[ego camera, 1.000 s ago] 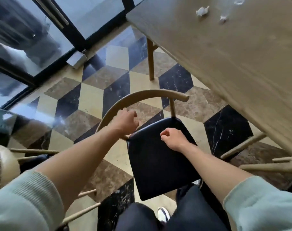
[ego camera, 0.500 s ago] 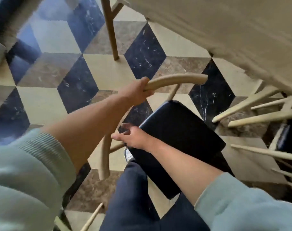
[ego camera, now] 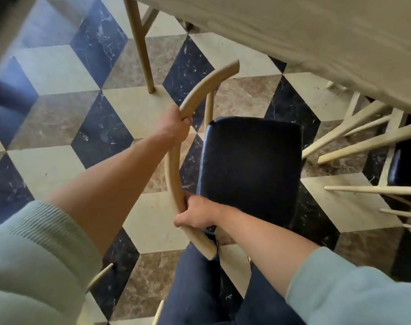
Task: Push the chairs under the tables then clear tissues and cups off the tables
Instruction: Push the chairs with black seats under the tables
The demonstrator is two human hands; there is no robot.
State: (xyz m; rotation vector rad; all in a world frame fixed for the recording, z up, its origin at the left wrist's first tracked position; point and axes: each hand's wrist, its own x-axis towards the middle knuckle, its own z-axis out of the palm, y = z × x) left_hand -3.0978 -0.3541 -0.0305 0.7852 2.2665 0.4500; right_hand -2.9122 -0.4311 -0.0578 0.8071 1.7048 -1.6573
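My left hand point(ego camera: 174, 126) is gripping the curved backrest point(ego camera: 176, 160), fingers wrapped round; my right hand point(ego camera: 197, 214) is clamping its lower end; the chair point(ego camera: 249, 167) is standing ahead-right of both, seat facing the table point(ego camera: 317, 36), not yet under

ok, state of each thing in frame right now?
chair: out from the table, seat not under it, held by its curved backrest
left hand: grips the backrest's upper part
right hand: grips the backrest's lower part
table: only its edge shows
second chair: partly under the table
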